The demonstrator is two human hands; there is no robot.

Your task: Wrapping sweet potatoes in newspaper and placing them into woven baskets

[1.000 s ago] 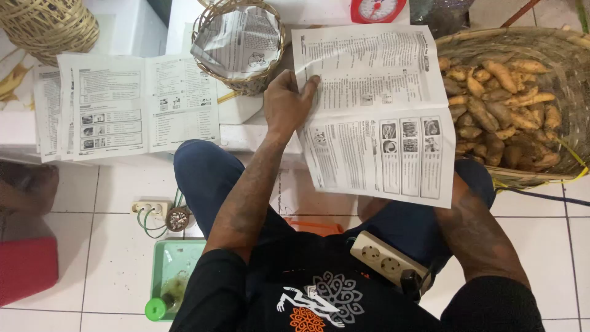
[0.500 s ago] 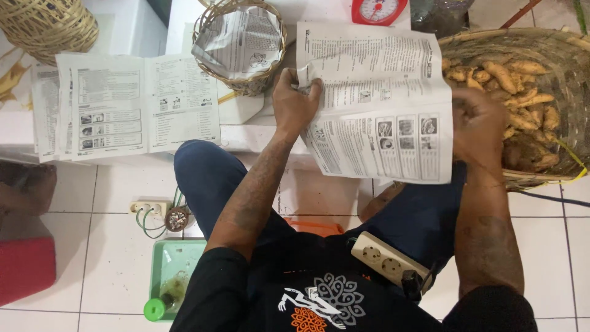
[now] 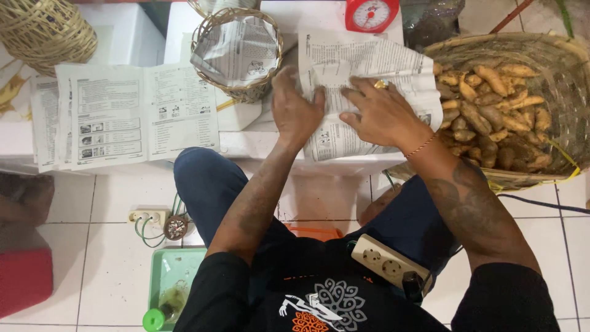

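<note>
A printed sheet of paper (image 3: 393, 71) lies rumpled on the white box top in front of me. My left hand (image 3: 296, 107) presses down on its left edge, fingers bent. My right hand (image 3: 382, 114), with a ring and a thin bracelet, lies flat across the middle of the sheet. Just left of the hands stands a small wicker basket (image 3: 210, 34) lined with printed paper. Right of the sheet sits a large wicker basket (image 3: 559, 80) full of brown-orange roots (image 3: 491, 107).
A stack of printed sheets (image 3: 123, 117) lies at the left on a white box. A woven basket (image 3: 43, 31) stands far left, a red kitchen scale (image 3: 372, 13) at the top. A power strip (image 3: 387, 264) rests on my lap; a green tray (image 3: 172, 276) lies on the tiled floor.
The sheet was held up and spread in both hands; now it is down on the box top, and both hands have moved together onto it, crumpling it.
</note>
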